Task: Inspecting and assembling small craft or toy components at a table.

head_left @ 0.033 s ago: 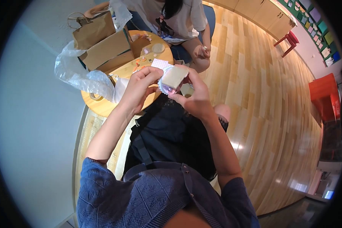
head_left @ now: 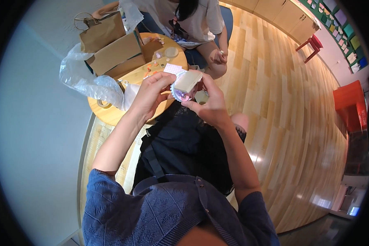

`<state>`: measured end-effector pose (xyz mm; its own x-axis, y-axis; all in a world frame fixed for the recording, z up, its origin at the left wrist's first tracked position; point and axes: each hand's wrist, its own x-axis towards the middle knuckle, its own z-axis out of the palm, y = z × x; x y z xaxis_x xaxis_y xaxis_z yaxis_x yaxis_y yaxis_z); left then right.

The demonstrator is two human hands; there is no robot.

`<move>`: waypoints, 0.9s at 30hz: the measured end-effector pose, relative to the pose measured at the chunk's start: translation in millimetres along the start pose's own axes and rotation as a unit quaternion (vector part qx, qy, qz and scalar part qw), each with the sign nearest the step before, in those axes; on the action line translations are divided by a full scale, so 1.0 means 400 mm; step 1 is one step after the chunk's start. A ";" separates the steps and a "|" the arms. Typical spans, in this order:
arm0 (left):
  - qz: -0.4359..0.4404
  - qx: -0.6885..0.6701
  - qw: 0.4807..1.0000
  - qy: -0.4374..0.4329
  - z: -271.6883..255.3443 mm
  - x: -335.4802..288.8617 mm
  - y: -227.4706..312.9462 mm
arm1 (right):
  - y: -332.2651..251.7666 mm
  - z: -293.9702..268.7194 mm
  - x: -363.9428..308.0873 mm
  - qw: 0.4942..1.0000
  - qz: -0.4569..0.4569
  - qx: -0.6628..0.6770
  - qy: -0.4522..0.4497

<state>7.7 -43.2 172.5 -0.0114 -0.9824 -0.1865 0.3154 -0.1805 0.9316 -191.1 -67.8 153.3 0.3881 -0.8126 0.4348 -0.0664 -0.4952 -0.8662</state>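
Above my lap, both my hands are closed around one small craft piece. It has a pale beige rectangular block (head_left: 188,81) on top and a light blue scalloped round edge (head_left: 174,92), with purple and pink parts below. My left hand (head_left: 152,91) pinches the scalloped edge from the left. On the other side my right hand (head_left: 211,100) grips the piece, its thumb at the pink lower part and its fingers behind the block, partly hidden. A pink-and-white checked sheet (head_left: 173,69) lies just beyond on the table.
The round wooden table (head_left: 110,117) holds a cardboard box (head_left: 115,55), a brown paper bag (head_left: 103,33), clear plastic wrap (head_left: 84,80), a tape roll (head_left: 103,104) and small orange pieces (head_left: 147,71). Across it sits another person (head_left: 192,24). A red stool (head_left: 313,45) stands farther right.
The beige block has tilted slightly, so more of the purple and pink part shows beneath it. Both hands keep their hold in nearly the same place.
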 end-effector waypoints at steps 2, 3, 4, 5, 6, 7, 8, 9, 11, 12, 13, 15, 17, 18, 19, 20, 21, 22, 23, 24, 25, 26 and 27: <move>-0.072 -0.064 0.995 0.011 -0.004 0.024 -0.004 | 0.014 0.003 0.004 0.999 0.048 -0.017 -0.017; -0.070 -0.065 0.995 0.012 -0.010 0.033 -0.012 | 0.019 0.007 0.005 0.995 0.086 0.045 -0.020; -0.101 -0.083 0.991 0.025 -0.018 0.043 -0.020 | 0.024 0.012 0.008 0.986 0.124 0.106 -0.022; -0.133 -0.100 0.985 0.037 -0.025 0.050 -0.027 | 0.029 0.018 0.010 0.987 0.122 0.105 -0.024; -0.131 -0.101 0.986 0.037 -0.034 0.056 -0.033 | 0.033 0.024 0.011 0.986 0.114 0.121 -0.016; -0.138 -0.119 0.983 0.032 -0.037 0.058 -0.036 | 0.037 0.027 0.011 0.985 0.107 0.138 -0.009; -0.146 -0.136 0.980 0.026 -0.041 0.060 -0.038 | 0.041 0.030 0.011 0.985 0.107 0.137 -0.010; -0.145 -0.137 0.980 0.027 -0.044 0.061 -0.039 | 0.045 0.032 0.011 0.985 0.102 0.141 -0.013; -0.143 -0.149 0.979 0.009 -0.044 0.057 -0.037 | 0.045 0.035 0.010 0.985 0.099 0.143 -0.015; -0.143 -0.150 0.978 0.010 -0.045 0.054 -0.036 | 0.045 0.037 0.008 0.983 0.092 0.156 -0.012; -0.133 -0.146 0.980 0.002 -0.045 0.052 -0.035 | 0.044 0.038 0.008 0.982 0.084 0.169 -0.008; -0.123 -0.143 0.982 -0.007 -0.042 0.044 -0.030 | 0.057 0.040 0.004 0.986 0.063 0.153 0.001; -0.096 -0.139 0.985 -0.019 -0.032 0.033 -0.023 | 0.059 0.041 0.002 0.990 0.042 0.137 0.009; -0.096 -0.141 0.985 -0.019 -0.030 0.030 -0.020 | 0.059 0.041 0.001 0.992 0.032 0.122 0.014; -0.089 -0.139 0.986 -0.023 -0.029 0.026 -0.014 | 0.058 0.043 0.001 0.994 0.022 0.108 0.017; -0.082 -0.137 0.987 -0.026 -0.030 0.023 -0.012 | 0.057 0.044 0.001 0.994 0.022 0.108 0.016; -0.082 -0.138 0.987 -0.026 -0.034 0.021 -0.012 | 0.056 0.045 0.001 0.996 0.019 0.088 0.013; -0.084 -0.133 0.987 -0.030 -0.038 0.021 -0.010 | 0.054 0.042 0.001 0.998 0.015 0.067 0.010; -0.086 -0.129 0.987 -0.035 -0.041 0.021 -0.009 | 0.053 0.041 0.000 0.998 0.015 0.066 0.010; -0.085 -0.130 0.987 -0.036 -0.042 0.021 -0.008 | 0.053 0.040 -0.001 0.998 0.013 0.066 0.007; -0.087 -0.129 0.987 -0.034 -0.044 0.020 -0.007 | 0.051 0.041 0.001 0.998 0.012 0.067 0.003; -0.090 -0.127 0.987 -0.033 -0.046 0.020 -0.007 | 0.049 0.043 0.000 0.998 0.012 0.067 0.002; -0.089 -0.128 0.987 -0.032 -0.046 0.019 -0.008 | 0.047 0.045 -0.002 0.997 0.015 0.081 0.005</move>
<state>24.1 -49.1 162.4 -0.1458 -0.9384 -0.3133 0.5320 -0.3414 0.7749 -176.3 -70.9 132.0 0.3795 -0.8294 0.4100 0.0716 -0.4155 -0.9068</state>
